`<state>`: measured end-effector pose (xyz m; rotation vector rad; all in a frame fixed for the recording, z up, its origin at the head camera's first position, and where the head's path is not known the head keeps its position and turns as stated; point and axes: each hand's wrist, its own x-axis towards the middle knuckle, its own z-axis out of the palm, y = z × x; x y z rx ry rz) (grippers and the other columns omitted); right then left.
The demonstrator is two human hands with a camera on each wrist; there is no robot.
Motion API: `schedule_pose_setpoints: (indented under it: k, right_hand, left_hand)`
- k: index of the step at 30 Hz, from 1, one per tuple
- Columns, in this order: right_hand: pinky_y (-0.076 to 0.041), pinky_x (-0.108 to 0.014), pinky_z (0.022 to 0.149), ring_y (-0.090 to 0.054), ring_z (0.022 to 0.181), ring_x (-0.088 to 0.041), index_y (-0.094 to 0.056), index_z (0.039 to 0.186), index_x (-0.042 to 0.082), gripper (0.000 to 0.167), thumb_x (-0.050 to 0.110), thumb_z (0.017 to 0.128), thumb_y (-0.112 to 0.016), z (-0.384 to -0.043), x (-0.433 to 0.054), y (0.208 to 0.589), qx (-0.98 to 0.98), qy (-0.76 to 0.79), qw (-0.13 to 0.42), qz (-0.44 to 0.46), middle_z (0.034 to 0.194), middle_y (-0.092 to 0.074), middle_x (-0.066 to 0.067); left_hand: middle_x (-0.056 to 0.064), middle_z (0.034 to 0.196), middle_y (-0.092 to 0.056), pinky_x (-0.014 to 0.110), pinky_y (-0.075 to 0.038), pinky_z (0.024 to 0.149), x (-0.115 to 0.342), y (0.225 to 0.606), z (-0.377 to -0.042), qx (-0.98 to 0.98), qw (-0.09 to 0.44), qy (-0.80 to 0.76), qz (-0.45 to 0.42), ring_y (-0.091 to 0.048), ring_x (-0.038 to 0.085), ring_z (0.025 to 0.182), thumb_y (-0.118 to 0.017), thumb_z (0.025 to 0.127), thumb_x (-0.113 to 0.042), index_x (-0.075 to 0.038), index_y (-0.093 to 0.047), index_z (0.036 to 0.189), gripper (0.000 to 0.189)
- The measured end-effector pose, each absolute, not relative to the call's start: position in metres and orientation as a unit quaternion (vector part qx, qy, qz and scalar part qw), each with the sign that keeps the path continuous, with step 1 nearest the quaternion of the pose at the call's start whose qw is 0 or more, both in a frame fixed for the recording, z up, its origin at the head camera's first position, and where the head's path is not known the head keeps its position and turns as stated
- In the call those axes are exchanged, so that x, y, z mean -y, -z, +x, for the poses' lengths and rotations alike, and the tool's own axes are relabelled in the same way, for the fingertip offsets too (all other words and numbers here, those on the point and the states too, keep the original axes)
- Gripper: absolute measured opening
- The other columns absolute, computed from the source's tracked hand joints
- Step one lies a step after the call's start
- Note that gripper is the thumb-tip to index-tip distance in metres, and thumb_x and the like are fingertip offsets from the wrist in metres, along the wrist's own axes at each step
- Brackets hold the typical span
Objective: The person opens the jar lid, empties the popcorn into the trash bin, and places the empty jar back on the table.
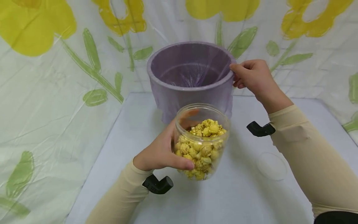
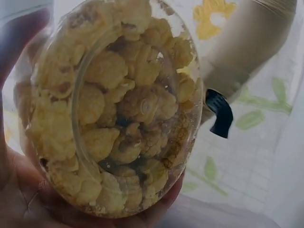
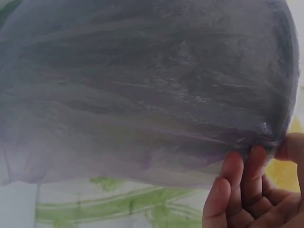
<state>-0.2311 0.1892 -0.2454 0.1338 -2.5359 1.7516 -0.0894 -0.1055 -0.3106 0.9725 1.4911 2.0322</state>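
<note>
My left hand (image 1: pixel 165 152) grips a clear plastic jar (image 1: pixel 202 140) without a lid, tilted and raised in front of a bucket. Yellow popcorn (image 1: pixel 199 155) fills much of it; through the jar's bottom the popcorn (image 2: pixel 133 109) shows in the left wrist view. At the back stands the purple bucket (image 1: pixel 190 96), lined with a thin clear plastic bag (image 1: pixel 195 74) folded over its rim. My right hand (image 1: pixel 254 76) pinches the bucket's right rim and the bag there, thumb inside and fingers outside. In the right wrist view, those fingers (image 3: pixel 232 171) touch the wrinkled bag.
A clear round lid (image 1: pixel 271 166) lies on the white table (image 1: pixel 223 199), right of the jar. Behind and around the table hangs a sheet (image 1: pixel 112 68) printed with yellow flowers and green leaves. Black wrist devices (image 1: pixel 158 184) sit on both sleeves.
</note>
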Motion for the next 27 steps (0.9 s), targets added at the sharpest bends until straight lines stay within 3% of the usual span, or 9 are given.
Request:
schedule_pose_setpoints:
  k: [6,12,18,23,27]
  right_hand:
    - [-0.058,-0.023,0.060,-0.067,0.063,-0.011,-0.077,0.082,0.013,0.031,0.036,0.102,-0.068,-0.235,-0.180,0.248,0.823,-0.565,0.019,0.052,0.072,-0.069,0.002]
    - [-0.058,-0.023,0.061,-0.067,0.064,-0.011,-0.075,0.083,0.010,0.034,0.037,0.104,-0.065,-0.236,-0.175,0.251,0.826,-0.561,0.014,0.051,0.073,-0.068,0.003]
    - [-0.058,-0.025,0.059,-0.068,0.065,-0.011,-0.073,0.084,0.009,0.035,0.036,0.104,-0.064,-0.237,-0.174,0.251,0.824,-0.564,0.013,0.046,0.071,-0.067,0.004]
    - [-0.059,-0.026,0.060,-0.068,0.065,-0.012,-0.074,0.084,0.010,0.034,0.036,0.104,-0.065,-0.238,-0.175,0.250,0.826,-0.561,0.009,0.043,0.073,-0.067,0.003]
    - [-0.059,-0.026,0.060,-0.068,0.065,-0.011,-0.073,0.084,0.009,0.033,0.035,0.104,-0.065,-0.238,-0.174,0.250,0.824,-0.565,0.010,0.044,0.073,-0.067,0.002]
  left_hand:
    - [0.025,0.154,-0.044,0.038,-0.056,0.101,0.102,0.285,-0.098,-0.541,0.171,-0.748,0.345,-0.060,0.028,0.129,-0.097,0.075,-0.035,-0.014,-0.019,0.164,0.121]
    - [0.024,0.147,-0.051,0.037,-0.058,0.097,0.101,0.258,-0.112,-0.557,0.085,-0.754,0.337,-0.063,0.026,0.119,-0.098,0.071,-0.046,-0.014,-0.022,0.163,0.123]
    - [0.018,0.146,-0.053,0.035,-0.056,0.098,0.100,0.230,-0.131,-0.586,0.011,-0.735,0.342,-0.060,0.026,0.122,-0.095,0.067,-0.062,-0.013,-0.028,0.158,0.124]
    - [0.020,0.139,-0.058,0.038,-0.056,0.098,0.103,0.213,-0.155,-0.580,-0.021,-0.740,0.341,-0.062,0.031,0.119,-0.095,0.072,-0.051,-0.011,-0.035,0.151,0.108]
    - [0.020,0.144,-0.054,0.040,-0.054,0.103,0.107,0.204,-0.172,-0.597,-0.030,-0.747,0.293,-0.062,0.033,0.125,-0.097,0.068,-0.046,-0.018,-0.031,0.156,0.113]
